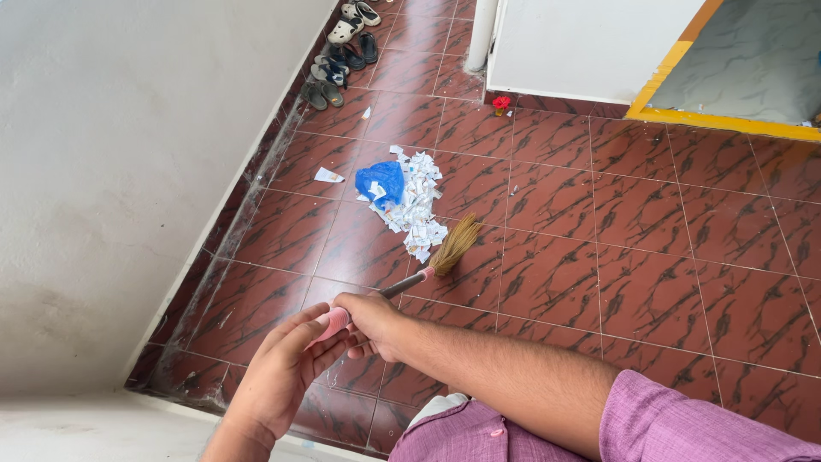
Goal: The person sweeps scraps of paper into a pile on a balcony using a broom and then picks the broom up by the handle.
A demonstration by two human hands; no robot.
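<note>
The right hand [372,323] is closed around the pink handle of a short straw-bristled broom [428,267], while the left hand [282,372], fingers loosely curled, cups the handle's pink end. The broom points toward one o'clock, its bristles touching the red-brown tiled floor [650,257] beside a heap of white paper scraps [415,201]. A crumpled blue plastic bag [380,181] lies at that heap's nine o'clock, and several shoes [342,51] line the wall at eleven o'clock.

Broom and litter on the floor
Paper scraps [416,201] lie beside a bag [380,181], just beyond the broom [445,252] head; shoes [342,51] line the wall [111,171] behind.
</note>
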